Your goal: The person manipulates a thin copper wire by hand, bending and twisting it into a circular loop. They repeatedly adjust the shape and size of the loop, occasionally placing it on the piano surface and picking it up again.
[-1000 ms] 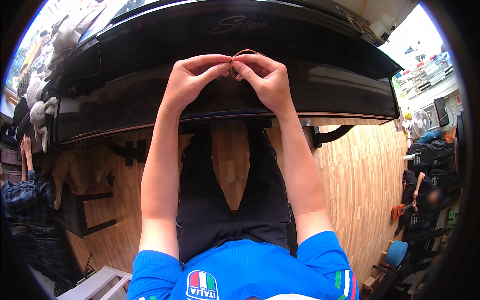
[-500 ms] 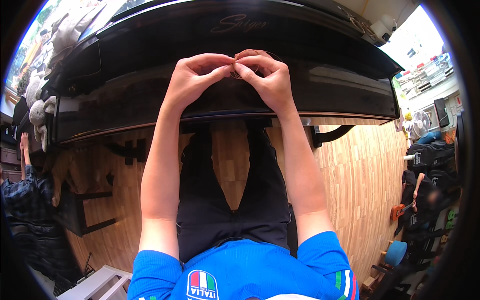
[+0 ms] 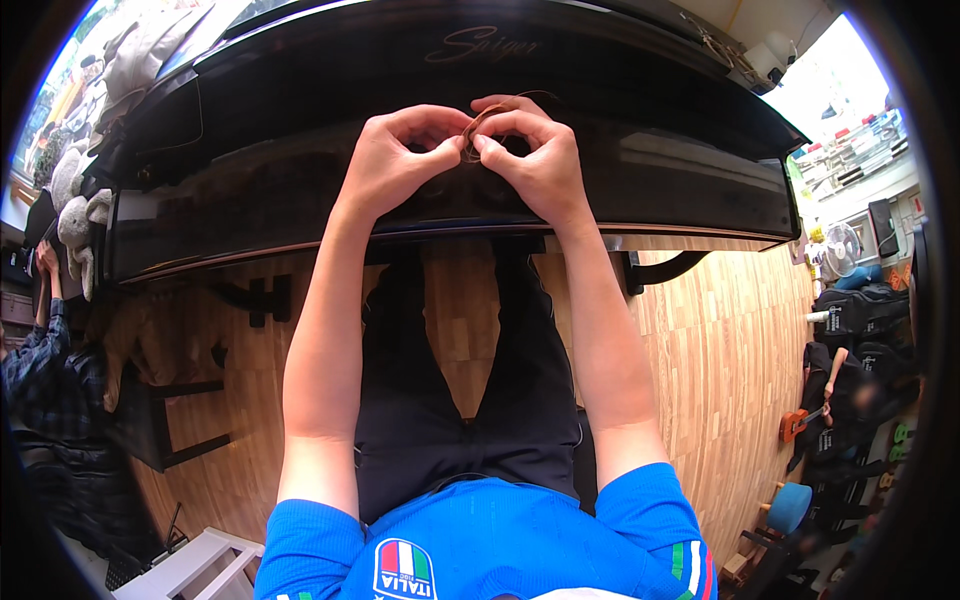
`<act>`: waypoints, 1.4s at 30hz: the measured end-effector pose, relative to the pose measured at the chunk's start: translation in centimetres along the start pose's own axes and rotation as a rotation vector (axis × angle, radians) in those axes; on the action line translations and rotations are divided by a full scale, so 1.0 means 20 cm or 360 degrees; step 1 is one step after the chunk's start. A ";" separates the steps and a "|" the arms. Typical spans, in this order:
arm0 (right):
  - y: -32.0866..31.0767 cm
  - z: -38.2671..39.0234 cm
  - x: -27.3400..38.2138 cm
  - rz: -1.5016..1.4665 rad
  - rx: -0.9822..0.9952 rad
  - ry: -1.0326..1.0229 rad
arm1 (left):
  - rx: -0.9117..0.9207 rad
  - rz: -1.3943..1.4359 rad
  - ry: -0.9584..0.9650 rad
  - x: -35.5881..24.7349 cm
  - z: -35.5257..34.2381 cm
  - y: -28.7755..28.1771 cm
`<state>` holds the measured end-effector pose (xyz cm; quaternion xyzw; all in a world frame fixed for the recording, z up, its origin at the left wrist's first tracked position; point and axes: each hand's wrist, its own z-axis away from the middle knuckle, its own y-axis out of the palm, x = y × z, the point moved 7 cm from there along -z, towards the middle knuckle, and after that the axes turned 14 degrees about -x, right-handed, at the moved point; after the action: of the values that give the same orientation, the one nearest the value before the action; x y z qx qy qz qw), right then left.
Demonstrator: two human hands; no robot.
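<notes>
A small coil of thin coppery wire [image 3: 473, 133] is held up between my two hands, above the front edge of a black piano [image 3: 300, 190] with its lid closed. My left hand [image 3: 392, 160] pinches the coil's left side between thumb and fingers. From the other side my right hand [image 3: 545, 160] grips it, thumb near the bottom of the bundle and fingers curled over the top. The loops look bunched edge-on, and a thin loose end sticks out past my right fingers. Some of the coil is hidden behind my fingertips.
At the left, grey plush toys [image 3: 75, 225] sit by the piano's end, and a person in a dark checked shirt [image 3: 50, 365] reaches forward. On the right, another person holds a small orange ukulele [image 3: 795, 425] near a blue round stool [image 3: 790, 507] and a white fan [image 3: 842, 245].
The coil has turned between my fingers and now shows as a narrower, upright bundle. My left fingers have bent more. The person at the left has shifted an arm.
</notes>
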<state>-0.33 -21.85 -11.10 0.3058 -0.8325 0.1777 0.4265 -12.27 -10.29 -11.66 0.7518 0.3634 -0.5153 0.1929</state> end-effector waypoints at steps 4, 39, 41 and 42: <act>0.00 0.00 -0.01 -0.0009 0.0017 0.0011 | 0.0075 0.0038 -0.0032 0.02 0.00 0.00; -0.01 0.00 -0.03 -0.0113 0.0022 0.0076 | 0.0193 0.0122 -0.0073 0.00 -0.01 0.00; -0.01 0.00 -0.03 -0.0108 0.0020 0.0066 | 0.0188 0.0104 -0.0084 -0.01 -0.01 0.00; -0.01 0.00 -0.03 -0.0105 0.0019 0.0060 | 0.0185 0.0095 -0.0090 -0.01 -0.01 0.00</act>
<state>0.07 -21.82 -11.49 0.3322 -0.8126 0.1744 0.4460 -12.23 -10.26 -11.47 0.7573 0.3047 -0.5507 0.1742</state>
